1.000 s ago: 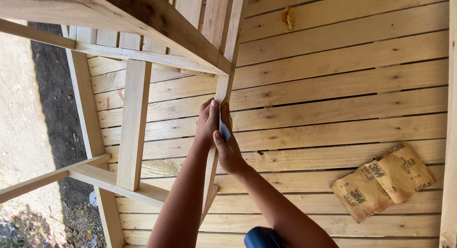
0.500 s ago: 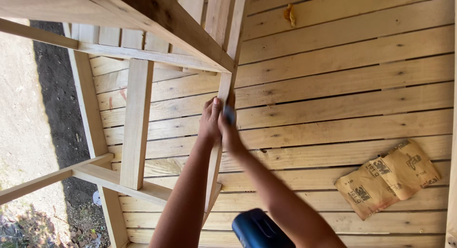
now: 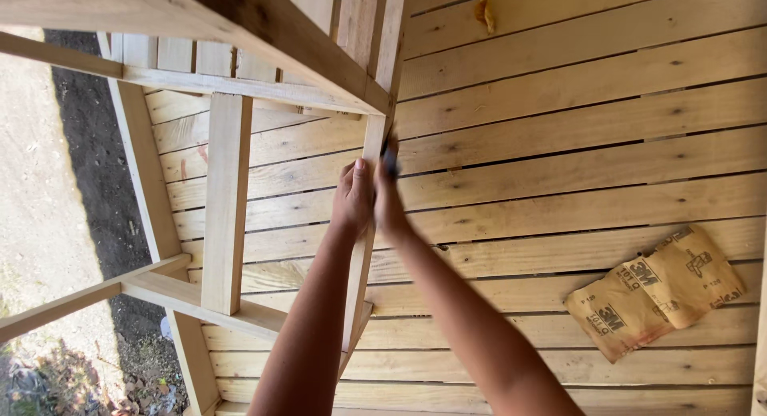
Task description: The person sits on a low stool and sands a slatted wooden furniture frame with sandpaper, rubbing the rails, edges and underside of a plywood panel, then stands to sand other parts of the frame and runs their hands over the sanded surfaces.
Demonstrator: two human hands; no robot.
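Both my hands are pressed around a thin upright wooden post of a light wood frame, seen from above. My left hand grips the post's left side. On the post's right side my right hand holds a small dark piece of sanding material against the wood. The post joins a slanted top rail just above my hands. Both forearms reach up from the bottom of the view.
Below lies a slatted wooden deck. Tan sandpaper sheets lie on it at the right. Other frame rails cross at the left, with bare ground beyond the deck edge. A yellowish scrap lies on the boards at the top.
Both hands have slid up the post toward the top rail. The blue object seen at the bottom edge earlier is out of view.
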